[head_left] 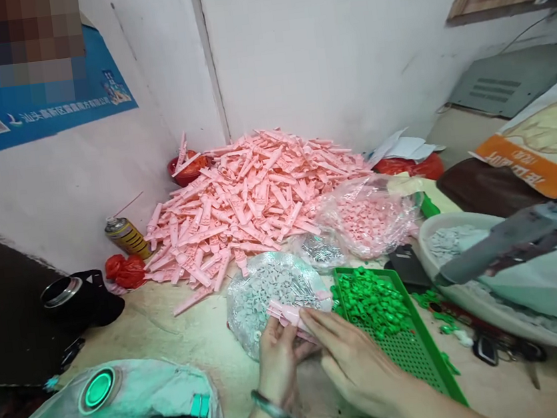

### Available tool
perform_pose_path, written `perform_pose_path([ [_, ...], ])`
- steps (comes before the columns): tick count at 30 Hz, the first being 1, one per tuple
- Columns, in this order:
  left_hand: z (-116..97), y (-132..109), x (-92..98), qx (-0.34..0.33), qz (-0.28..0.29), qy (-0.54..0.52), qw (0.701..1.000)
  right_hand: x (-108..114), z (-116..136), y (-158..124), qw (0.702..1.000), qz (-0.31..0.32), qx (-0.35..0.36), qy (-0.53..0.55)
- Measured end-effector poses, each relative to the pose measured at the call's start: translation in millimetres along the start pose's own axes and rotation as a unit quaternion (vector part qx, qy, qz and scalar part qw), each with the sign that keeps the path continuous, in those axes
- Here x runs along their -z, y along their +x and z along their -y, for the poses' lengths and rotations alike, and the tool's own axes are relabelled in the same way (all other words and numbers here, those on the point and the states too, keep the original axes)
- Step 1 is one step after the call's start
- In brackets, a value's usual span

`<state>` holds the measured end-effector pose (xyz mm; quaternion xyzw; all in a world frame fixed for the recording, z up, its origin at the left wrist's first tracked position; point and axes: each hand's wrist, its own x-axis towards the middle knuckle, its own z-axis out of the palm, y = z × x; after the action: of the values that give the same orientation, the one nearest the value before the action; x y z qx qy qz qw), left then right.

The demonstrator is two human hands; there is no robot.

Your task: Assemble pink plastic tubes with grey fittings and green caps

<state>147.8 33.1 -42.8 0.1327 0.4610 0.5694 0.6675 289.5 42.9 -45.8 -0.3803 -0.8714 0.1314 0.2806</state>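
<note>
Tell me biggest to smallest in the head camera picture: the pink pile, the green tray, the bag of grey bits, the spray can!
1. Pink pile
2. Green tray and clear bag of grey bits: they look alike and sit near the camera, so I can't rank them.
3. Spray can, smallest, though farther away.

The 1 head-worn camera looks forward and down from just behind the workbench's (189,353) near edge, close above the left hand (279,370) and right hand (358,374), facing the wall corner (209,62) past the far edge.
</note>
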Motion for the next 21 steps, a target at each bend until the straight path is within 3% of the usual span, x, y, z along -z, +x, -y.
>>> perform_pose_path([
  [4, 9.3, -3.7, -11.4, 0.003, 0.019, 0.028, 0.999, 2.0, 2.0, -15.9, 0.991, -0.085, -0.079, 0.060],
  [8, 14.1, -7.1, -11.9, -0.005, 0.023, 0.026, 0.999, 5.6, 1.5, -16.2, 0.984, -0.152, -0.088, 0.014],
  [21, 15.3, -16.1, -7.8, -0.008, 0.039, 0.020, 0.999, -2.8, 12.2, -24.4, 0.984, -0.169, -0.044, -0.045],
])
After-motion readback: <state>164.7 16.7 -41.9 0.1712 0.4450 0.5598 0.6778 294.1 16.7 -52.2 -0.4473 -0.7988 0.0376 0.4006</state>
